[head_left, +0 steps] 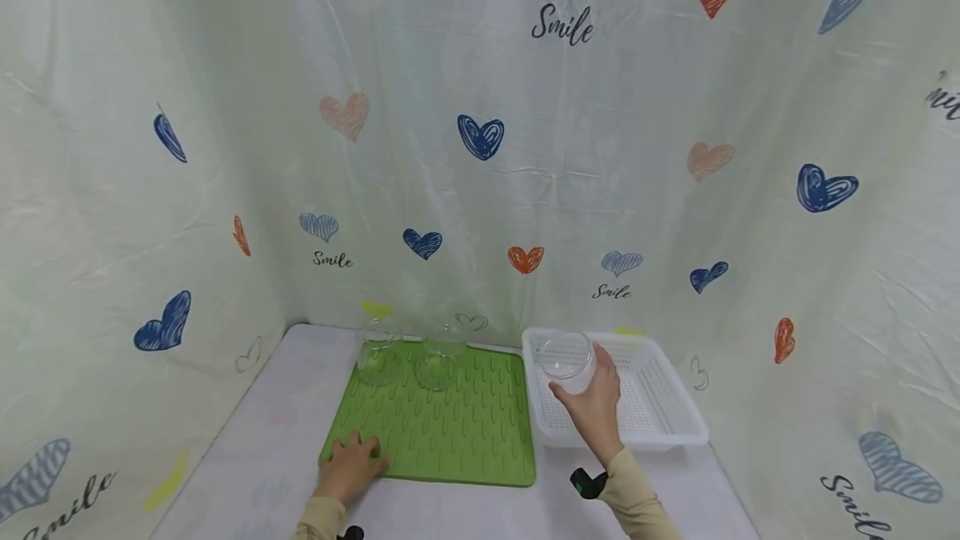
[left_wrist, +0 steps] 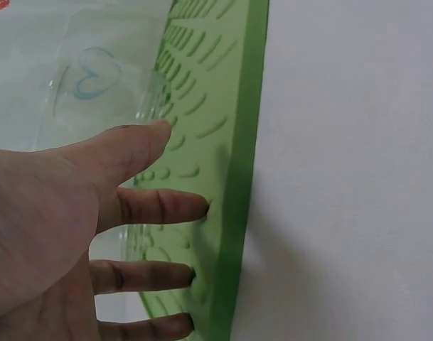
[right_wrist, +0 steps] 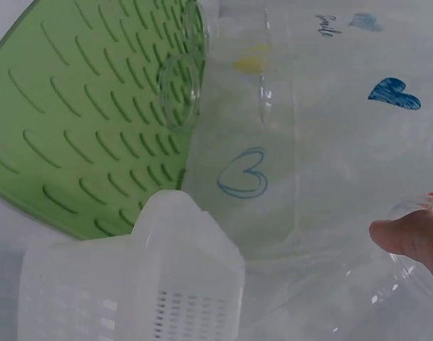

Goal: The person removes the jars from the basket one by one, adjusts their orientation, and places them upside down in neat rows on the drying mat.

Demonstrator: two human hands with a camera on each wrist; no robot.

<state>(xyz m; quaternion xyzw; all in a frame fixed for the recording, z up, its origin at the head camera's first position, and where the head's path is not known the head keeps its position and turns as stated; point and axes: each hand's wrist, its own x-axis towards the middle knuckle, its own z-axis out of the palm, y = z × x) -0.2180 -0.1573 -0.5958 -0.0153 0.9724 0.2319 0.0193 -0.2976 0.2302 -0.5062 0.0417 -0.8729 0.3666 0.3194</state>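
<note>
My right hand (head_left: 597, 397) grips a clear glass container (head_left: 567, 359) over the left part of a white basket (head_left: 678, 390), thumb and fingers around its side. Only the thumb (right_wrist: 404, 234) and part of the glass show at the edge of the right wrist view. At the near left corner of a green ridged mat (head_left: 465, 448), my left hand (head_left: 349, 467) has its fingers spread, with fingertips touching the mat in the left wrist view. Two clear glass vessels (head_left: 380, 363) (head_left: 438, 367) stand side by side at the mat's far left.
The mat and basket lie side by side on a white table (head_left: 247, 440). The basket has perforated walls. A pale curtain (head_left: 480, 198) printed with hearts and "Smile" encloses the table at the back and both sides.
</note>
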